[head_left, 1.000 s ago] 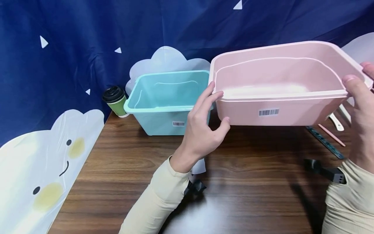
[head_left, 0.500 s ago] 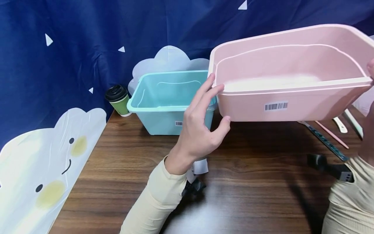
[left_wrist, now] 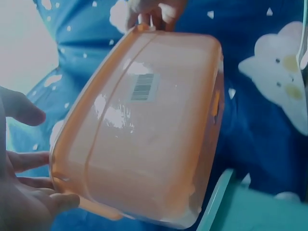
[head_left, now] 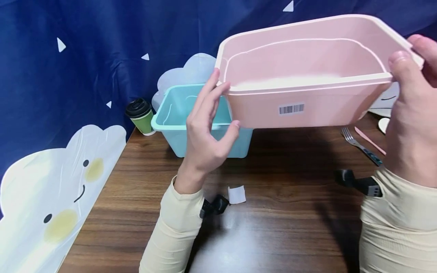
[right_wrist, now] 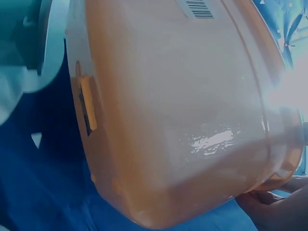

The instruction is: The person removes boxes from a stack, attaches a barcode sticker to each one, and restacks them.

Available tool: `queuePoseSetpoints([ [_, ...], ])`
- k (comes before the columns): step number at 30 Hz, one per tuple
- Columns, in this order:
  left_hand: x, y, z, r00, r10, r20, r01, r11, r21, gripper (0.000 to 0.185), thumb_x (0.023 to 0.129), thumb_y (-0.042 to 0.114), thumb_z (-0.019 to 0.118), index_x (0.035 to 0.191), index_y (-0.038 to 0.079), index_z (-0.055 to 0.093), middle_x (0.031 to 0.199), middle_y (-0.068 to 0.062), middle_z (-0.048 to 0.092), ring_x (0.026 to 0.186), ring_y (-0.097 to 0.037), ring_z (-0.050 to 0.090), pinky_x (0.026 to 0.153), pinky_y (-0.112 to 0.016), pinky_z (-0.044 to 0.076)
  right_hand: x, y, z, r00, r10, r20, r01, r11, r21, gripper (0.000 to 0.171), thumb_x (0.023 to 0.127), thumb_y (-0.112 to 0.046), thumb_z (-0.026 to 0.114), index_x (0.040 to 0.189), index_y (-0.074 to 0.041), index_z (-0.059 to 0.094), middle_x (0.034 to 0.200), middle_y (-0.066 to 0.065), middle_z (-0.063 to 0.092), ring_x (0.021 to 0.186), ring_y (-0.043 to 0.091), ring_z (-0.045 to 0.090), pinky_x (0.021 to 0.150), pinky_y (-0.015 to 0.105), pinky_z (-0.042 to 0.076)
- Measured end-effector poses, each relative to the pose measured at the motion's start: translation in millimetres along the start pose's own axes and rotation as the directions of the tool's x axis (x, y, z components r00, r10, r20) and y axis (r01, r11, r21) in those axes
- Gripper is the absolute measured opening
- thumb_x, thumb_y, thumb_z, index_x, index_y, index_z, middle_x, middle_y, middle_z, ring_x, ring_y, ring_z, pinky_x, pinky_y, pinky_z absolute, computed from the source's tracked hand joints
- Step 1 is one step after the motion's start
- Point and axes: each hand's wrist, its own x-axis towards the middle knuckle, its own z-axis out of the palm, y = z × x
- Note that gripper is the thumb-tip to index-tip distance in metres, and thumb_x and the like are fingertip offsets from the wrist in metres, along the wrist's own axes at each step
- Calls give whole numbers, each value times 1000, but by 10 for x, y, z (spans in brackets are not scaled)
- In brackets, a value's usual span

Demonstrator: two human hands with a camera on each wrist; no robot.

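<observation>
1. Left hand [head_left: 205,132] grasps the pink bin [head_left: 307,79] at its left end; fingers on the rim, thumb beneath.
2. Right hand [head_left: 411,113] grasps its right rim; bin held above the table [head_left: 280,212], teal bin [head_left: 177,125] just behind the left fingers.

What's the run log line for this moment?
left hand: grips pink bin | right hand: grips it | bin: lifted above table
</observation>
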Motion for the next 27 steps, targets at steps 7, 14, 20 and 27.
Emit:
queuePoseSetpoints([
  [7, 51, -149, -189, 995, 28, -99, -31, 999, -27, 57, 79, 3, 55, 130, -22, 50, 154, -36, 34, 149, -32, 37, 121, -43, 34, -142, 176, 417, 982, -189, -14, 189, 982, 3, 27, 70, 10, 80, 97, 9, 76, 79, 10, 74, 65, 13, 62, 68, 21, 52],
  [14, 68, -312, -436, 977, 28, -211, -43, 997, -68, 62, 75, 9, 56, 127, -25, 49, 155, -36, 32, 150, -36, 33, 123, -46, 29, -289, 417, 699, 984, -168, 56, 171, 984, -56, 30, 73, 6, 80, 103, 8, 76, 91, 14, 77, 71, 14, 69, 67, 17, 57],
  [20, 58, -432, -623, 960, 13, -279, -43, 994, -102, 67, 70, 11, 59, 126, -25, 49, 155, -35, 33, 149, -37, 35, 123, -45, 29, -411, 607, 867, 988, -108, 109, 121, 986, -115, 38, 74, 1, 83, 111, 6, 74, 110, 20, 75, 80, 13, 71, 72, 16, 58],
  [27, 21, -553, -807, 940, -27, -340, -12, 993, -115, 70, 67, 15, 63, 125, -24, 51, 153, -33, 39, 145, -39, 41, 121, -44, 34, -552, 773, 1008, 972, -138, 189, 186, 947, -262, 42, 81, -9, 82, 119, 5, 71, 121, 16, 72, 96, 12, 72, 88, 21, 58],
])
